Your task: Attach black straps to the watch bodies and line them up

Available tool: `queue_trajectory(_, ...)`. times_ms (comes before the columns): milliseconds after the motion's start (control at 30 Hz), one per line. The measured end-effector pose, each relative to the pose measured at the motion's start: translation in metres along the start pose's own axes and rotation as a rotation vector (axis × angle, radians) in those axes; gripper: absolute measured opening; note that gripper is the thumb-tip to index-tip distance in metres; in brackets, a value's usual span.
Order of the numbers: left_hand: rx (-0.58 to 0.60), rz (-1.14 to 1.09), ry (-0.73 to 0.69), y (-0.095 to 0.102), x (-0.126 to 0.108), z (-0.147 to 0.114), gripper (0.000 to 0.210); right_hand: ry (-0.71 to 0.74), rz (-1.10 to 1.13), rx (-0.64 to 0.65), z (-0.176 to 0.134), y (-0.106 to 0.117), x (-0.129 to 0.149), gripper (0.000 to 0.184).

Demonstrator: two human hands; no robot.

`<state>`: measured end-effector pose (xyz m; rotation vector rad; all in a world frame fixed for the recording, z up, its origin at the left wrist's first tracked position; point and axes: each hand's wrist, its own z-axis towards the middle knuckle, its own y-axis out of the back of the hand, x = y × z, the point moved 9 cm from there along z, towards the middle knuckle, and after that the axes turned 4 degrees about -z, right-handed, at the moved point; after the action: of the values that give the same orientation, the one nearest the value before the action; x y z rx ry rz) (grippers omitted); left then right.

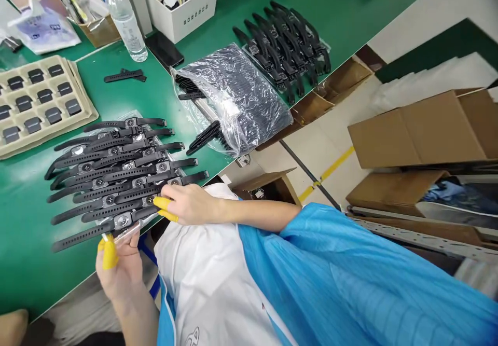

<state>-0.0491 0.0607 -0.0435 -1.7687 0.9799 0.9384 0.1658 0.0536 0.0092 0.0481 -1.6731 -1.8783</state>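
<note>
Smartwatches with black straps (123, 220) lie in overlapping rows on clear plastic at the table's near edge. My left hand (120, 265), with a yellow finger cot, pinches the edge of the clear plastic (127, 235) just below the nearest watch. Yellow cots also cover fingertips of my right hand (189, 203), whose fingers are curled at the right strap end of that nearest watch. Part of the strap is hidden under these fingers.
A plastic bag of straps (249, 102) lies behind, beside another stack of watches (288, 45). At left is a beige tray (83, 102) of dark square pieces. A water bottle (126, 22), phone (164, 49) and white bin (181, 19) stand farther back. Cardboard boxes (420, 128) are at right.
</note>
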Motion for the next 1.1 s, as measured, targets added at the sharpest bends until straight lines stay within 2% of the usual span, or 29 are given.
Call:
queue_trajectory(100, 0.012, -0.052, -0.025, -0.02, 0.006, -0.009, 0.028, 0.075, 0.262, -0.11, -0.023, 0.003, 0.011, 0.033)
queue_trajectory(167, 0.036, -0.09, 0.005, -0.032, 0.014, -0.014, 0.032, 0.122, 0.507, -0.067, -0.04, -0.007, 0.016, 0.029)
queue_trajectory(233, 0.059, -0.13, 0.052, -0.043, 0.021, -0.018, 0.035, 0.121, 0.71, 0.047, -0.056, -0.025, 0.014, 0.026)
queue_trajectory(300, 0.073, -0.172, 0.076, -0.05, 0.025, -0.018, 0.034, 0.012, 0.843, 0.146, -0.066, -0.045, 0.001, 0.023)
queue_trajectory(367, 0.061, -0.211, 0.07, -0.05, 0.026, -0.014, 0.03, -0.197, 0.996, 0.202, -0.073, -0.061, -0.022, 0.022)
queue_trajectory(433, 0.041, -0.249, 0.045, -0.046, 0.024, -0.007, 0.028, -0.415, 1.214, 0.211, -0.078, -0.072, -0.042, 0.025)
queue_trajectory(500, 0.028, -0.287, 0.017, -0.042, 0.02, 0.001, 0.03, -0.56, 1.409, 0.179, -0.079, -0.076, -0.054, 0.032)
queue_trajectory(700, 0.052, -0.36, -0.037, -0.038, 0.009, 0.009, 0.037, -0.698, 1.745, 0.011, -0.068, -0.075, -0.071, 0.037)
queue_trajectory(833, 0.098, -0.391, -0.045, -0.027, 0.011, 0.001, 0.029, -0.689, 1.972, -0.15, -0.05, -0.072, -0.087, 0.035)
queue_trajectory(933, 0.143, -0.416, -0.036, -0.014, 0.016, -0.003, 0.024, -0.609, 2.085, -0.216, -0.035, -0.053, -0.098, 0.04)
queue_trajectory(1000, 0.163, -0.431, -0.017, -0.007, 0.02, -0.004, 0.023, -0.514, 2.112, -0.236, -0.03, -0.035, -0.104, 0.046)
queue_trajectory(1100, 0.216, -0.434, 0.003, -0.008, 0.026, -0.005, 0.026, -0.383, 2.058, -0.185, -0.03, -0.016, -0.104, 0.048)
